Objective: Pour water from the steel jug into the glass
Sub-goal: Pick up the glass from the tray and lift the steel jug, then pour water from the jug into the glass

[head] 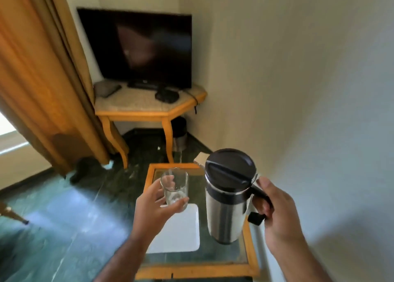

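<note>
A steel jug [226, 213] with a black lid and black handle hangs upright above the right side of a small glass-topped table [249, 249]. My right hand [279, 215] grips its handle. To the left of the jug, my left hand [153, 207] holds a clear drinking glass [174, 185] upright in the air, fingers wrapped round its lower part. The glass looks empty. Jug and glass are about a hand's width apart, with the lid shut on the jug.
A white square tray [181, 232] lies on the table under the glass. A white box [200, 159] sits at the table's far corner. Beyond stand a TV table [149, 109] with a television [138, 47], a bin [180, 133] and an orange curtain [42, 79]. A wall runs along the right.
</note>
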A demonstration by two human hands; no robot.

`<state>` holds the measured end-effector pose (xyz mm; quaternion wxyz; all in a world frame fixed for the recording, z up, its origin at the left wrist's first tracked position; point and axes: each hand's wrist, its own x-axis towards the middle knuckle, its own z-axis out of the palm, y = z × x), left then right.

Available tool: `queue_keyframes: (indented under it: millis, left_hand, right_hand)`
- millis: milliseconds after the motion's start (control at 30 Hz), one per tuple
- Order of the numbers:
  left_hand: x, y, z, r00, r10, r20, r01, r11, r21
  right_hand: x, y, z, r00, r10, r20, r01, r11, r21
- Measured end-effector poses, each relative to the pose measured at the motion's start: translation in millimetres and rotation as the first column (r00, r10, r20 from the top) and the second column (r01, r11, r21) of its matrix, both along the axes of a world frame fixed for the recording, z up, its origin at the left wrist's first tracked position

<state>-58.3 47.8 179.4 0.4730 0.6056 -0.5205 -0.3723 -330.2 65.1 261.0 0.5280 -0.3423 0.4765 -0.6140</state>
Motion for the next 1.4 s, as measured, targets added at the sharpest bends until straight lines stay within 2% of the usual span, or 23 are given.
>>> queue_keyframes:
  millis: [167, 333, 700, 1033, 1300, 1400]
  left_hand:
    - [4, 20, 95, 0.999, -0.039, 0.027, 0.040, 0.997, -0.063]
    - [11, 41, 157, 0.995, -0.045, 0.090, 0.054, 0.994, -0.099]
    - [24, 68, 222, 0.996, 0.006, 0.089, 0.010, 0.983, -0.185]
    - [22, 73, 241, 0.990, 0.005, 0.140, 0.019, 0.985, -0.169]
    - [20, 69, 257, 0.989, 0.004, 0.146, 0.026, 0.980, -0.198]
    - [20, 63, 260, 0.990, -0.001, 0.140, 0.031, 0.977, -0.212]
  right_hand:
    - [8, 18, 93, 0.996, 0.023, -0.082, -0.028, 0.997, -0.067]
    - [16, 35, 165, 0.977, 0.079, -0.200, -0.101, 0.989, -0.104]
    - [29, 33, 271, 0.891, 0.238, -0.387, -0.303, 0.946, -0.115]
    - [46, 7, 338, 0.652, 0.382, -0.655, -0.484, 0.875, 0.028]
    - [62, -22, 382, 0.442, 0.464, -0.768, -0.496, 0.839, 0.222]
    - [68, -31, 392, 0.412, 0.467, -0.782, -0.480, 0.841, 0.249]
